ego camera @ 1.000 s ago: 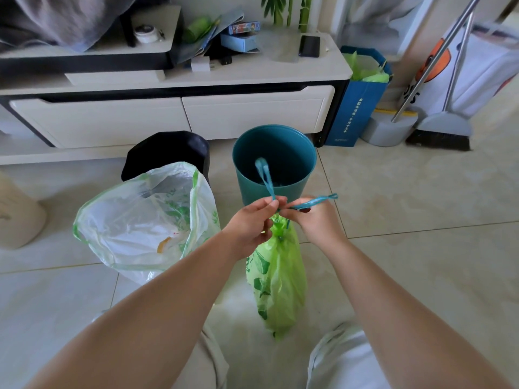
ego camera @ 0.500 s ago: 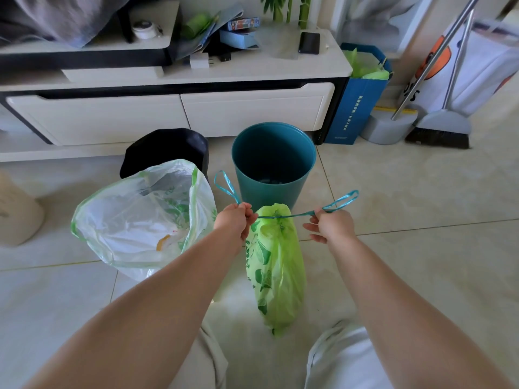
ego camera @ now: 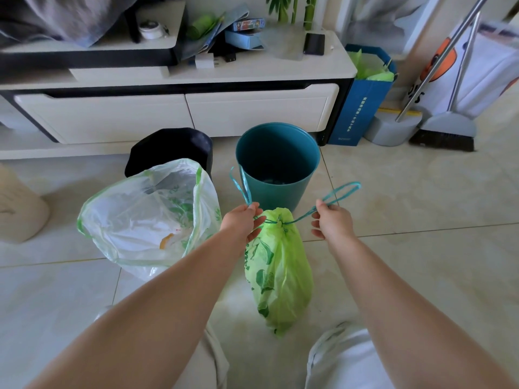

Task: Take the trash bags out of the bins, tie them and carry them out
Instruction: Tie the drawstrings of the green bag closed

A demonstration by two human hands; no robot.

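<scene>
Head view: just below our hands stands the green trash bag (ego camera: 278, 270), its neck cinched because our left hand (ego camera: 243, 220) and right hand (ego camera: 332, 221) each pinch the teal drawstring (ego camera: 300, 217), stretching it sideways. Left of our left hand the white bag (ego camera: 146, 217) gapes untied; beyond both hands stands the bagless teal bin (ego camera: 278, 164).

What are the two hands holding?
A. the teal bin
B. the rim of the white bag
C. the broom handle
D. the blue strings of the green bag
D: the left hand and the right hand each pinch one of the blue strings that run out from the gathered neck of the green bag.
</scene>
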